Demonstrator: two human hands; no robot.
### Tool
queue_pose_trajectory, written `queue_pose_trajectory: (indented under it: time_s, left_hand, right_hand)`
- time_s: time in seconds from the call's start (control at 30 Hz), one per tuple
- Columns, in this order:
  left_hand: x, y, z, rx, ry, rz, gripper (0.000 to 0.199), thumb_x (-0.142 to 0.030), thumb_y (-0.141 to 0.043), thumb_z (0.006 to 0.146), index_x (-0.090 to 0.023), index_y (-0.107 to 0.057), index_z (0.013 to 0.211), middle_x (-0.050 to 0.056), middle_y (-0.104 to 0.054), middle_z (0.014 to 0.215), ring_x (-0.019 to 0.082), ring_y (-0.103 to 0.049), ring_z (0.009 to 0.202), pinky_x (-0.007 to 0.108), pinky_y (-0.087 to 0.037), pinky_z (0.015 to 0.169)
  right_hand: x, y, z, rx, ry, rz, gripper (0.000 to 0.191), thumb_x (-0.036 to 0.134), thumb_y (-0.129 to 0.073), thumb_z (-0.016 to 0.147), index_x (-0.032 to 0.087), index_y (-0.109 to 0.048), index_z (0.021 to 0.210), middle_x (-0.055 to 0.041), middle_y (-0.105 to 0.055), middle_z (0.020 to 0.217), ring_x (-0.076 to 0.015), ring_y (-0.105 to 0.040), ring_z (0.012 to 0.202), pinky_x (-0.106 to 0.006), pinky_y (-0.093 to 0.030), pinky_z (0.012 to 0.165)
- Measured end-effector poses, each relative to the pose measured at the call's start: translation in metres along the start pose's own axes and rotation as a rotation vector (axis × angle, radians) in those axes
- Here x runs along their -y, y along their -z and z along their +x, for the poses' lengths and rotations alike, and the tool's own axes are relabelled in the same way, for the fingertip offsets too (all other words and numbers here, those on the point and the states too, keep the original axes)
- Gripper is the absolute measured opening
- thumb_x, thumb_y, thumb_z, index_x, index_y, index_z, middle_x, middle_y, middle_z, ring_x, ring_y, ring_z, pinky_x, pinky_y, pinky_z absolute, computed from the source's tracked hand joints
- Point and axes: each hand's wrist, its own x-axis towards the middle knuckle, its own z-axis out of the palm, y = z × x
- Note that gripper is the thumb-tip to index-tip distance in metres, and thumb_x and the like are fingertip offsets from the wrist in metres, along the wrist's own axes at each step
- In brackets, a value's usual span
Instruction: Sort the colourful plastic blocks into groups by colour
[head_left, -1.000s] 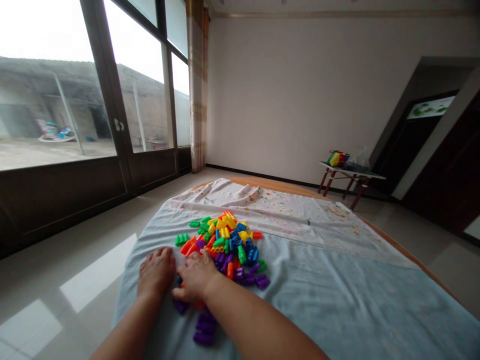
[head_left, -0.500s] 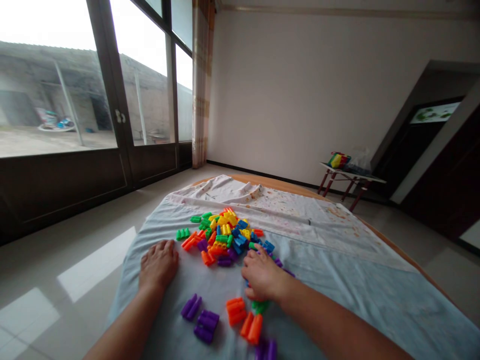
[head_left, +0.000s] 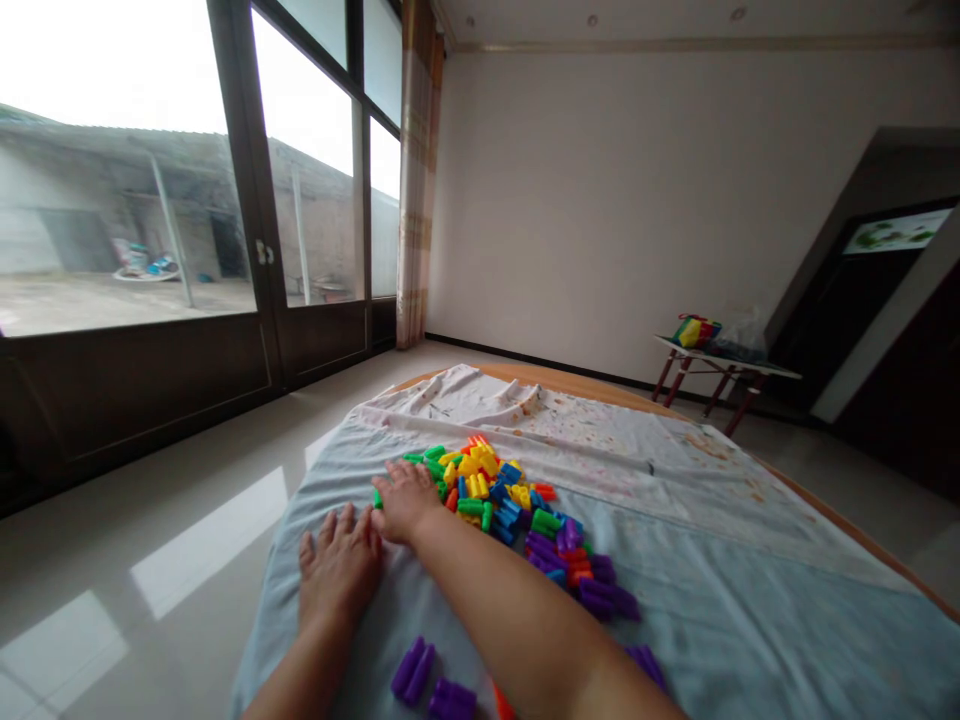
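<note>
My left hand (head_left: 341,568) lies palm down on the cloth at the left, fingers spread, holding nothing. Just beyond it and touching or nearly touching its fingertips is my right hand (head_left: 406,500), reaching across with fingers apart over the left side of a heap of plastic building blocks. Green blocks (head_left: 435,453) show around its fingers; what lies under the palm is hidden. Yellow blocks (head_left: 478,460) and blue blocks (head_left: 508,518) make up the middle of the heap. Purple blocks (head_left: 600,598) spread to the right of my right forearm, with red ones among them.
Two purple pieces (head_left: 413,671) lie near the front, and an orange one is partly covered by my forearm. The cloth (head_left: 720,570) covers a wooden table (head_left: 585,378). Behind stands a small side table (head_left: 727,362) with a colourful bag (head_left: 696,331).
My right hand has moved left from the blue and purple blocks to the green side. Several purple and red blocks now lie spread at the right. The view has shifted slightly.
</note>
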Motion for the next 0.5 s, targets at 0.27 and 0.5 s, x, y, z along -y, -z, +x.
queue_pose_trajectory:
  time_s: [0.27,0.5]
  left_hand:
    - [-0.002,0.001,0.002,0.018,0.012,0.029,0.05,-0.032,-0.026,0.09,-0.023,-0.043,0.137,0.007,-0.036,0.146,0.028,-0.024,0.135,0.051,-0.013,0.108]
    - [-0.002,0.001,0.002,0.024,0.023,0.015,0.051,-0.033,-0.024,0.09,-0.023,-0.041,0.138,0.006,-0.034,0.147,0.027,-0.023,0.136,0.05,-0.013,0.108]
  right_hand:
    - [-0.026,-0.006,-0.015,0.171,-0.057,-0.107,0.043,0.033,-0.049,0.079,0.022,-0.053,0.121,-0.012,-0.058,0.12,-0.0268,-0.047,0.119,-0.053,-0.023,0.103]
    - [-0.056,0.026,-0.081,0.207,-0.022,-0.257,0.035,0.031,-0.058,0.071,0.019,-0.066,0.103,-0.0134,-0.062,0.111,-0.0292,-0.05,0.112,-0.052,-0.026,0.103]
